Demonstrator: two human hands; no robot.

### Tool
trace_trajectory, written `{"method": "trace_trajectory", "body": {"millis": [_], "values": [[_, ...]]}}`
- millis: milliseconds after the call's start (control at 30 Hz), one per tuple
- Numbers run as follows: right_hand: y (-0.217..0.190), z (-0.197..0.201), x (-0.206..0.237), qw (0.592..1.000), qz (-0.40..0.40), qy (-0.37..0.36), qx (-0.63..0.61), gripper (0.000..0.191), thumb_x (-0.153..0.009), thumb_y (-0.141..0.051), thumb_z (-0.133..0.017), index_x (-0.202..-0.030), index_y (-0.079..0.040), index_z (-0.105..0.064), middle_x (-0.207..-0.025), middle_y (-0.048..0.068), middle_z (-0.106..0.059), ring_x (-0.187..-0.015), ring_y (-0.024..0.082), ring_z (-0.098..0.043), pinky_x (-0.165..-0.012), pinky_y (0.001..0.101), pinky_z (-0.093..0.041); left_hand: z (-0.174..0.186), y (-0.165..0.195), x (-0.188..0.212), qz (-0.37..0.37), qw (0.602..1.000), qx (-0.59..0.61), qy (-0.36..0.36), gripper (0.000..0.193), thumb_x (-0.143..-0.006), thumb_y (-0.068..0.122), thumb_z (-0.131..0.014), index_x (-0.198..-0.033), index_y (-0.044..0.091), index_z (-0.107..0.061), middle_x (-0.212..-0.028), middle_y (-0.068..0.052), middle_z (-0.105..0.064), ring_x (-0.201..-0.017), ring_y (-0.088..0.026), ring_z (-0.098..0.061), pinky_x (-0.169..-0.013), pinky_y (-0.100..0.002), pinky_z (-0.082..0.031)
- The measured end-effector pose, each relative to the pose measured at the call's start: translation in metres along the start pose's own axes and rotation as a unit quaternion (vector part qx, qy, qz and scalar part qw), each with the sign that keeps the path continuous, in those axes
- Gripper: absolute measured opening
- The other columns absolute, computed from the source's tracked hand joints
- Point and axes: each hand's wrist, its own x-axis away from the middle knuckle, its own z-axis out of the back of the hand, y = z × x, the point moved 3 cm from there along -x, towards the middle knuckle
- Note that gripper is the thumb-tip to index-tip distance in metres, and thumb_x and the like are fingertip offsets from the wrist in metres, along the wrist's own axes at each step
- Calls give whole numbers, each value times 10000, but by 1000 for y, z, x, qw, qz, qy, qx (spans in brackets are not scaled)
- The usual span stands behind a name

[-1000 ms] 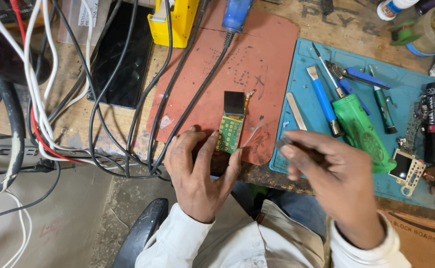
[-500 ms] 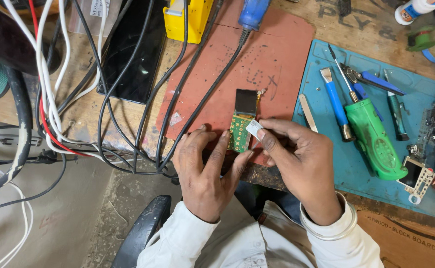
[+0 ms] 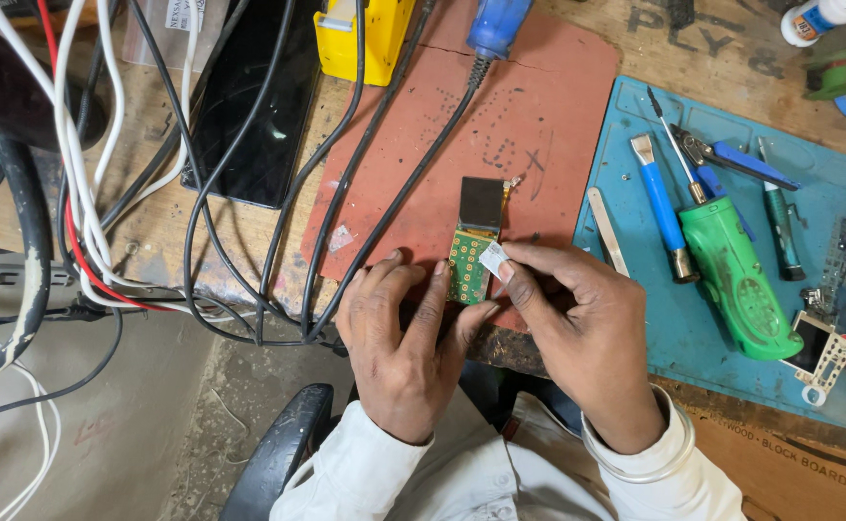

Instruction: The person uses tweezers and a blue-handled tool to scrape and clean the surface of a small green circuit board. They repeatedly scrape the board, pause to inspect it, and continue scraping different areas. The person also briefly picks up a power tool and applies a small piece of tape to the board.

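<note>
Your left hand pinning the green circuit board against the red mat on the desk, your right hand pinching a small white chip at the board's right edge, blue mat with a green tool just right

One head-worn camera looks steeply down, close over the workbench; both hands' fingers sit low-centre, the red mat just beyond them.

electronics repair workshop | worn wooden bench | tangled cables | screwdrivers on blue mat
</note>
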Motion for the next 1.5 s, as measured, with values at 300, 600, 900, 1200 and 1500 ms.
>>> {"method": "trace_trajectory", "body": {"millis": [300,600,900,1200,1500], "values": [[7,-3,10,996,-57,47,-47,201,-959,-52,-705,-1147,9,-742,-919,60,-748,-733,58,-668,-602,218,-571,0,1,1,5,1000,9,1,500,-805,308,-914,-1153,5,-722,-1168,-120,-633,-1219,-325,-615,-1058,-462,-428],[1,-3,7,997,27,66,40,174,-976,-34,-723,-1143,6,-748,-951,74,-751,-772,74,-667,-659,228,-541,0,0,0,2,1000,14,8,499,-807,301,-919,-1148,-3,-719,-1159,-126,-642,-1210,-330,-619,-1057,-467,-434],[-11,-6,9,992,73,57,86,196,-954,-7,-731,-1148,19,-738,-965,102,-734,-789,122,-694,-681,249,-546,0,-1,1,3,1000,17,6,482,-809,290,-917,-1142,3,-719,-1175,-124,-646,-1227,-330,-617,-1069,-468,-434],[8,1,5,999,-3,43,-33,180,-975,-61,-723,-1140,10,-743,-968,74,-751,-778,73,-650,-652,236,-539,0,1,0,3,1000,10,4,495,-803,300,-918,-1146,3,-719,-1170,-125,-638,-1218,-329,-615,-1063,-464,-432],[2,-3,7,993,76,60,66,172,-970,-38,-742,-1137,2,-739,-966,94,-738,-782,106,-682,-674,245,-541,0,1,0,1,1000,11,8,505,-809,303,-918,-1163,3,-718,-1175,-118,-640,-1219,-323,-618,-1069,-462,-437]]}}
